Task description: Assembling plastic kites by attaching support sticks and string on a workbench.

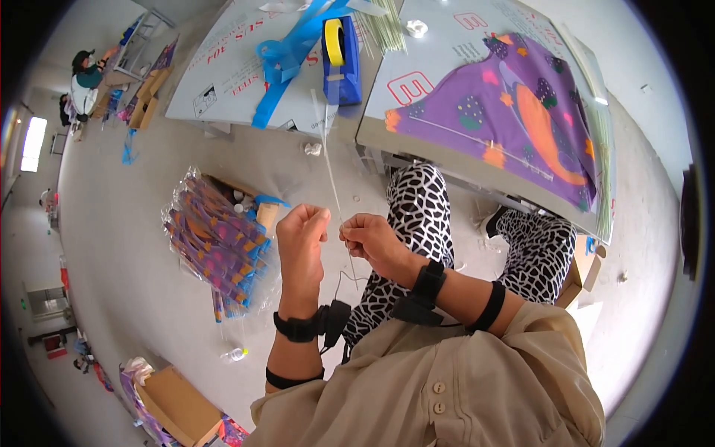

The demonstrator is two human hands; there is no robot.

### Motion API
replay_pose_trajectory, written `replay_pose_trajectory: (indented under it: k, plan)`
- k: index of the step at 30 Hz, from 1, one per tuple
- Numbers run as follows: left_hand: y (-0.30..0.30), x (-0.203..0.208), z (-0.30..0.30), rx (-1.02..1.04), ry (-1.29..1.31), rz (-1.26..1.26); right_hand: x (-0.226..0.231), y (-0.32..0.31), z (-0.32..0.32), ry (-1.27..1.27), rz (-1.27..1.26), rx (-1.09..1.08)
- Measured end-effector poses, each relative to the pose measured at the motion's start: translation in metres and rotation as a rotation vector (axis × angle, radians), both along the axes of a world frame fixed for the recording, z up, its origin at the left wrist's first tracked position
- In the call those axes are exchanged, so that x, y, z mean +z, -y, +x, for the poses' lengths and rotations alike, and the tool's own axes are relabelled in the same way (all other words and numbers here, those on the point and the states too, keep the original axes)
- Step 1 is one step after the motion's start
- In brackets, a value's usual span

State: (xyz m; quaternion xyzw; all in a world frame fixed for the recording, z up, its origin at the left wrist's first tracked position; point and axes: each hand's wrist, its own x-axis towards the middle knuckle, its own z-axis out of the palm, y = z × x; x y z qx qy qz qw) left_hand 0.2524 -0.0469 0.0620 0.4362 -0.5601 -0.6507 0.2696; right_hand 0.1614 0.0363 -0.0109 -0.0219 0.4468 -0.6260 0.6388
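Note:
My right hand (pixel 375 243) pinches a thin whitish rod (pixel 331 167) between thumb and fingertips. The rod slants up toward the table edge, and its lower part runs down past my fingers. Close beside it on the left, my left hand (pixel 304 237) is closed with the fingers curled in; what they hold, if anything, is hidden. Beyond my hands, a blue tape dispenser (pixel 348 86) with a yellow-cored roll stands near the table's edge. A purple printed fabric piece (pixel 477 104) lies on the table to the right, with a slim pale rod across it.
A blue ribbon (pixel 272 97) hangs over the table (pixel 216 82) edge. Bundles of thin rods (pixel 384 26) lie at the back and right. Packed printed fabric (pixel 216 242) sits on the floor at left, and an open cardboard box (pixel 179 402) at lower left. People (pixel 86 78) are far left.

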Motion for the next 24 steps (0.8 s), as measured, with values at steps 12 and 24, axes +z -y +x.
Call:
replay_pose_trajectory:
  k: [12,24]
  plan:
    - [0.015,0.032,0.002,-0.063,0.032,-0.003,-0.026,0.055,0.003,-0.122,0.077,0.016]
    - [0.018,0.032,0.007,-0.028,0.004,0.061,-0.055,0.187,-0.086,-0.280,-0.148,-0.183]
